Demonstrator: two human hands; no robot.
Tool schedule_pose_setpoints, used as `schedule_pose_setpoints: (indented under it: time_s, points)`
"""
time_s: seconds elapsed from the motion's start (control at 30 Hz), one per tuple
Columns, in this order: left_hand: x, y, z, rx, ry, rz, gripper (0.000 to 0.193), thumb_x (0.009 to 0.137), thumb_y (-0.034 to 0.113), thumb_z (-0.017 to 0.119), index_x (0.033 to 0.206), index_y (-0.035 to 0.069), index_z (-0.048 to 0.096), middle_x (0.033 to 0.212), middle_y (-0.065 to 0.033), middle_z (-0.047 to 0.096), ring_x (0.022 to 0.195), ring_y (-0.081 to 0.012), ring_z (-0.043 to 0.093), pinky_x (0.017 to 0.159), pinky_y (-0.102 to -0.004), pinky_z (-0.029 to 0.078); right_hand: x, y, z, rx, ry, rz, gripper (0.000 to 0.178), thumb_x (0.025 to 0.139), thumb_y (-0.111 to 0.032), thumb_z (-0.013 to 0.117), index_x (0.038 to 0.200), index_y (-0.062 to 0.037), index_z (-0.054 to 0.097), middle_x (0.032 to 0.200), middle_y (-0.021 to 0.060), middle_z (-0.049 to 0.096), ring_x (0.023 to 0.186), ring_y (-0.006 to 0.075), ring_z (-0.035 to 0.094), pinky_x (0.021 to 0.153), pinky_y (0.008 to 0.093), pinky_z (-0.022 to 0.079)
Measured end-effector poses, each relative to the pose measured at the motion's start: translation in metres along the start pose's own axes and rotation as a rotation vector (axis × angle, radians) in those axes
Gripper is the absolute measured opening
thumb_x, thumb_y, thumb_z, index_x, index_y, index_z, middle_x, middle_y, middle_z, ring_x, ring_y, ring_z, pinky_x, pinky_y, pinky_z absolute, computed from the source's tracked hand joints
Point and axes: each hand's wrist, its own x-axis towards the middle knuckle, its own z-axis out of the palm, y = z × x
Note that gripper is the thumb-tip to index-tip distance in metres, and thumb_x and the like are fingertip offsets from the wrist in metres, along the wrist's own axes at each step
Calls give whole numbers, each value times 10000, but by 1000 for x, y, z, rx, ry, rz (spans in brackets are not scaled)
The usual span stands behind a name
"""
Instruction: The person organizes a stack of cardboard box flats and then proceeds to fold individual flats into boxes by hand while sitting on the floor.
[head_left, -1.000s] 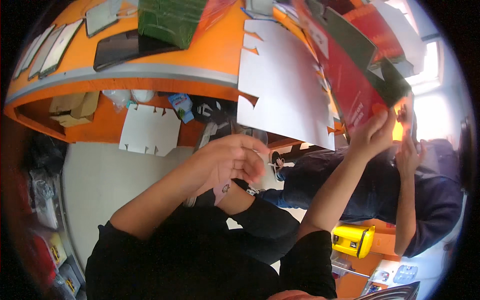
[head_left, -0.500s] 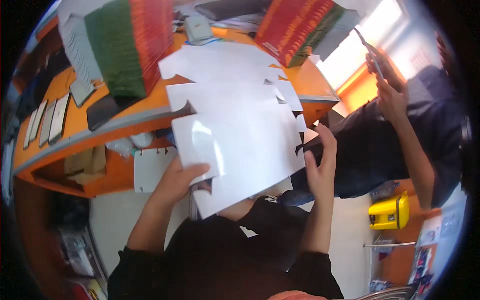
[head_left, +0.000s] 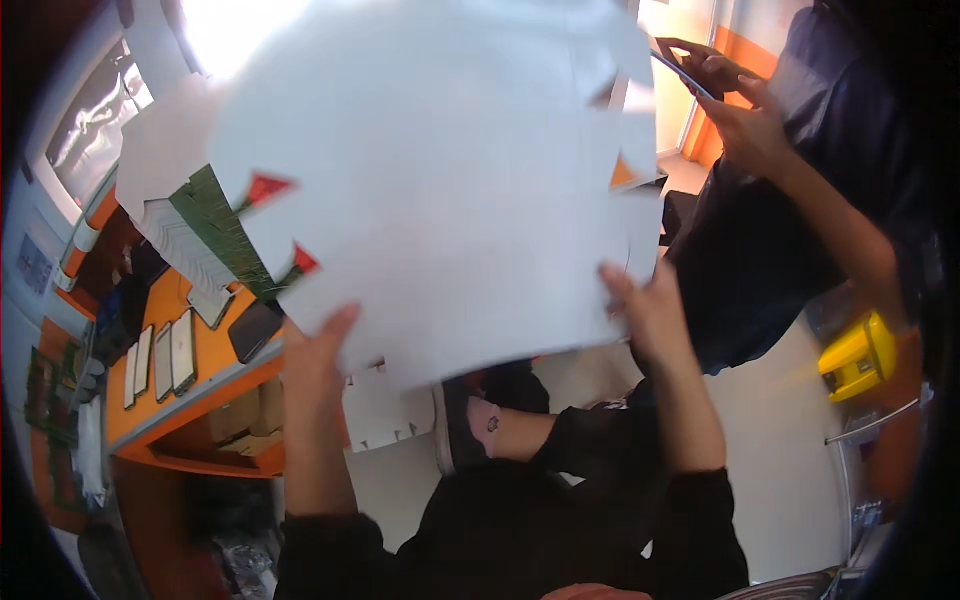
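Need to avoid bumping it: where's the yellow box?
Head view, far right: the yellow box sits low on the floor, beside the other person's dark clothing.

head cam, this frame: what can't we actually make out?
- Printed face of the white die-cut cardboard sheet: turned away, only its blank back shows.
- Left hand and right hand fingers: behind the sheet's lower edge.
- Most of the orange table: covered by the sheet.
- Flat device in the other person's hands: seen edge-on, screen unseen.
- Top left of sheet: washed out by glare.
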Motion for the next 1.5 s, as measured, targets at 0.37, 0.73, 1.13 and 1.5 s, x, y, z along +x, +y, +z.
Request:
schedule_pose_setpoints:
  time_s: [0.37,0.73,1.13,1.5]
  points:
    - [121,-63,4,389,-189,242,399,791,133,630,1126,-37,497,1019,-100,584,896,-163,572,777,-299,476,151,74,30,-167,-87,-155,482,844,-366,587,1089,38,496,880,114,597,816,170,587,684,292,470]
    - [118,-20,4,294,-432,42,408,771,127,639,1121,-30,498,1009,-80,581,873,-154,568,733,-292,474,131,12,9,290,-225,-262,493,808,-184,640,1213,2,428,986,122,577,820,137,589,571,250,509]
    - [145,-19,-9,15,-402,36,386,763,86,621,1120,-15,515,1018,-101,585,947,-194,568,860,-325,445,134,-15,15,6,-320,-321,385,846,-268,586,1118,-4,524,927,73,610,789,140,575,657,286,491]
    - [119,-6,21,182,-316,66,469,788,100,575,1224,-19,447,1075,-119,564,976,-188,550,870,-302,429,115,-11,28,-208,-75,-170,340,862,-239,558,1062,35,541,730,78,597,611,160,579,558,297,474]
